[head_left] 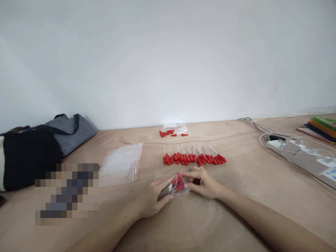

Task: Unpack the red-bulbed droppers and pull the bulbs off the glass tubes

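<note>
A clear zip bag (178,185) with red-capped pieces inside is held between both hands, low over the table. My left hand (154,196) is closed around its left part, thumb below and fingers on top. At the bag's right end my right hand (203,182) pinches the edge between thumb and fingers. Just behind the hands lies a row of pale sticks with red bulb-shaped ends (194,157), the red ends toward me. Left of my left hand is a stack of flat clear zip bags (122,164) with red seal lines.
Loose red caps (166,133) and a clear bag with white sticks (181,128) lie near the wall. On the right are power strips (307,157) with cables and colourful folders (320,127). Black and striped cloth bags (31,150) sit left, near a blurred-out patch.
</note>
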`<state>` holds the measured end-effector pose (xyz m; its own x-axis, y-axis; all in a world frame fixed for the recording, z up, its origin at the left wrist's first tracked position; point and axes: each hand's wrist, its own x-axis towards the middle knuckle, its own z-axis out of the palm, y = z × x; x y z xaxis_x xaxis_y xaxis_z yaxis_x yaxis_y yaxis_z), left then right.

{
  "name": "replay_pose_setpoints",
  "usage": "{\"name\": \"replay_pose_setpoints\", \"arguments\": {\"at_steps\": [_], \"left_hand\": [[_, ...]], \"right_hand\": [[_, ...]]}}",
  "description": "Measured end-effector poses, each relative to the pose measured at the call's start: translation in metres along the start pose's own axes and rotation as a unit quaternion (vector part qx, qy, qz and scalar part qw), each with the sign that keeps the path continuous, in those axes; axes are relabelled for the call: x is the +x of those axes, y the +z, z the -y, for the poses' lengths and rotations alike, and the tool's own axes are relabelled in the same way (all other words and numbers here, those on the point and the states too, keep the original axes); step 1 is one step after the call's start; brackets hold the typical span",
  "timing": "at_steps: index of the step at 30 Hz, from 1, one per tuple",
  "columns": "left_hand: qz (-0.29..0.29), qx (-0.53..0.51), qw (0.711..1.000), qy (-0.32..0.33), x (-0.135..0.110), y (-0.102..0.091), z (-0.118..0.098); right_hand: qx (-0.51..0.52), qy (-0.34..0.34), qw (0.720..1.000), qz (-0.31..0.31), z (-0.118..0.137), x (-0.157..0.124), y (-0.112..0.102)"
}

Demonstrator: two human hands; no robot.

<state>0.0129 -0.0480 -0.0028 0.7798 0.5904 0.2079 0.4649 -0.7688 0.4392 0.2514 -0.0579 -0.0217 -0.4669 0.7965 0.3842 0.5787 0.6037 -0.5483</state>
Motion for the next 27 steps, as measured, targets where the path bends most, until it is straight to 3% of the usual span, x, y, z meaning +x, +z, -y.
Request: {"name": "replay_pose_setpoints", "arguments": {"at_steps": [4,16,27], "left_hand": [[-0.006,0.002,1.0,0.01,0.0,0.001,0.002],[-0.004,-0.014,1.0,0.007,0.001,-0.002,-0.002],[0.037,-0.016,0.998,-0.038,0.001,-0.003,-0.002]], "right_hand": [[0.043,0.012,0.999,0.026,0.006,0.002,-0.003],[0.056,0.079,0.995,-0.028,0.018,0.001,0.009],[0.133,0.132,0.981,-0.055,0.021,0.005,0.015]]}}
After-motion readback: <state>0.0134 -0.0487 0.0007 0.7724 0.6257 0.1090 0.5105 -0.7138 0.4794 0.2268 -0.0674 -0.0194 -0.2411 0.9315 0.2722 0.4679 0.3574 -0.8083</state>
